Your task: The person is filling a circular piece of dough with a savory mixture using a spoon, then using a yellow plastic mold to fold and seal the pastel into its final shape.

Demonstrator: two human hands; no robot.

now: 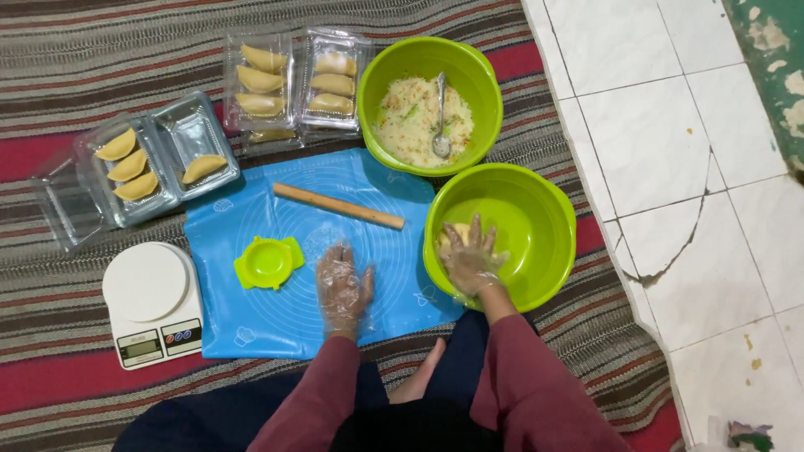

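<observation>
We record a blue mat (251, 318) printed with fine white circles, two lime-green bowls (553, 209), a lime-green mould (268, 263), a tan rolling pin (338, 206), a white scale (151, 303), pale yellow pastries (260, 79) in clear trays, maroon sleeves (536, 393), and a rug (100, 50) striped red, brown and grey.

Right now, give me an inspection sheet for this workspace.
Surface: blue mat on a striped rug.
Job's things: dough in the near green bowl; filling and spoon in the far bowl; rolling pin; green mould; scale.
Clutter: clear trays of folded pastries by the mat.
Grippers: left hand gloved, flat on the mat; right hand gloved, on the dough in the bowl.
Cables: nothing seen.
Surroundings: cracked white floor tiles to the right.
</observation>
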